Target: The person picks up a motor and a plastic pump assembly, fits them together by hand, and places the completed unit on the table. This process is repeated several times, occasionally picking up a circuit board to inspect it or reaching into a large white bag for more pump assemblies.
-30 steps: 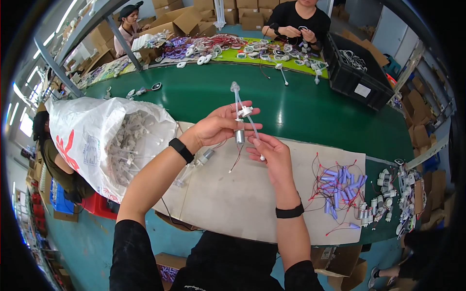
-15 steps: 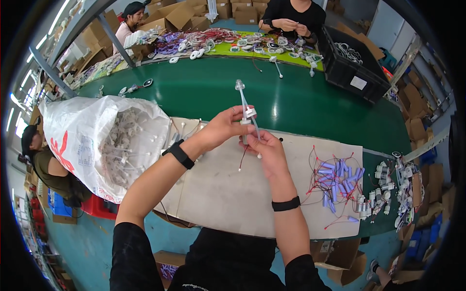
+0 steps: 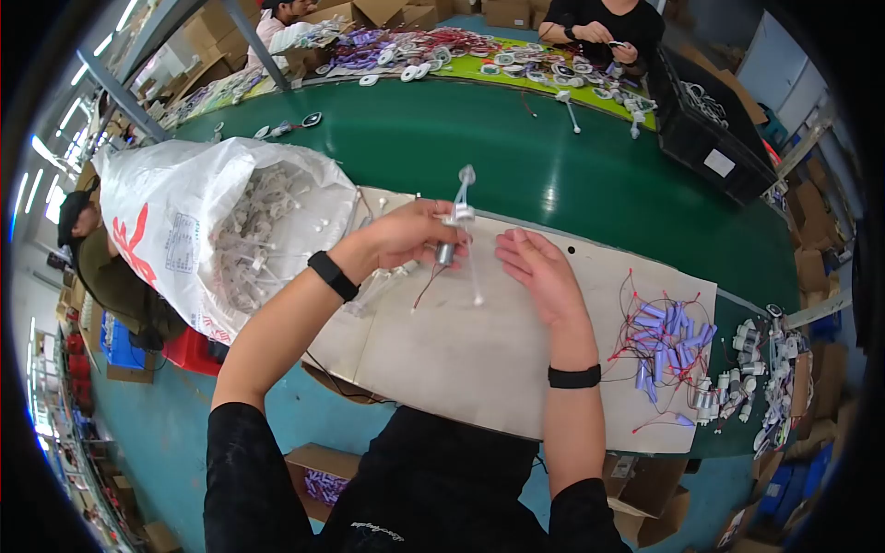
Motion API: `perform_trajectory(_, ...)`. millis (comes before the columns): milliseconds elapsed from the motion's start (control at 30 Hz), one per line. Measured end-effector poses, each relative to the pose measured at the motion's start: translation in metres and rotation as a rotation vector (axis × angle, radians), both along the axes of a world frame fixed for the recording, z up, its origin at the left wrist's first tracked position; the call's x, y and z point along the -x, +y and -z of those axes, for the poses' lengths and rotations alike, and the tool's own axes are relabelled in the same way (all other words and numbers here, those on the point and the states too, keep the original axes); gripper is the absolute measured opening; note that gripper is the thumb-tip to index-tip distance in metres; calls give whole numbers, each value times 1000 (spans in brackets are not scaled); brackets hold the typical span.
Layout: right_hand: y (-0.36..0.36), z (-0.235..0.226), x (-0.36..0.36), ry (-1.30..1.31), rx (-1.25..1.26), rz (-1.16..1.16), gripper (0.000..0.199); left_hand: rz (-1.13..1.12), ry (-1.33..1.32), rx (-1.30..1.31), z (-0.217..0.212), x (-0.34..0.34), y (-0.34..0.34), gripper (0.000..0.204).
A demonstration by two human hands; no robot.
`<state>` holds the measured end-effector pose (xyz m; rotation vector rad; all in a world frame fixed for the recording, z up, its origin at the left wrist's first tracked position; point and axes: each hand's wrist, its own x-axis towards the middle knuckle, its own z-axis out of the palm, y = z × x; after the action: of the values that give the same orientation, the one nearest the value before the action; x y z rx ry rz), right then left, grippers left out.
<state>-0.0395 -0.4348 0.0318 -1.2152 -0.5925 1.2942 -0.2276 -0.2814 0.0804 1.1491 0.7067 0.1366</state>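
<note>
My left hand (image 3: 406,235) closes around a small motor with clear tubing (image 3: 445,252), held over the pale board (image 3: 442,350). The motor is a silver cylinder with a white plastic head and thin red and black wires hanging from it. One tube rises to a clear tip, and another hangs down to a white end. Just to the right, my right hand (image 3: 546,272) is open, its fingers stretched and apart from the part. Beside my left forearm lies a white woven sack (image 3: 171,221), its mouth showing many white plastic pieces with tubes.
Purple cylindrical batteries (image 3: 666,341) with red and black wires are heaped on the board's right side. Beyond them lie small motors (image 3: 737,392). A black crate (image 3: 714,147) stands far right on the green table (image 3: 442,138). Co-workers sit across the table and at far left.
My right hand has let go of the part and moved right, its fingers opening. My left hand keeps the motor, now moved slightly left. The view has shifted a little.
</note>
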Motion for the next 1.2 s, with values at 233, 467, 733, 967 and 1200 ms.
perform_trajectory(233,3,0,4,-31,-23,-14,32,205,389,-197,18,44,-15,24)
perform_trajectory(467,7,6,4,-114,23,-52,30,272,484,-1170,39,54,-19,52)
perform_trajectory(733,6,12,4,-144,11,-37,28,190,681,-1254,29,43,-48,44)
perform_trajectory(967,7,8,9,-152,3,-41,31,136,790,-1517,47,54,-56,38)
perform_trajectory(1200,-3,-6,6,-217,-57,70,29,-28,715,-1791,12,34,-122,36)
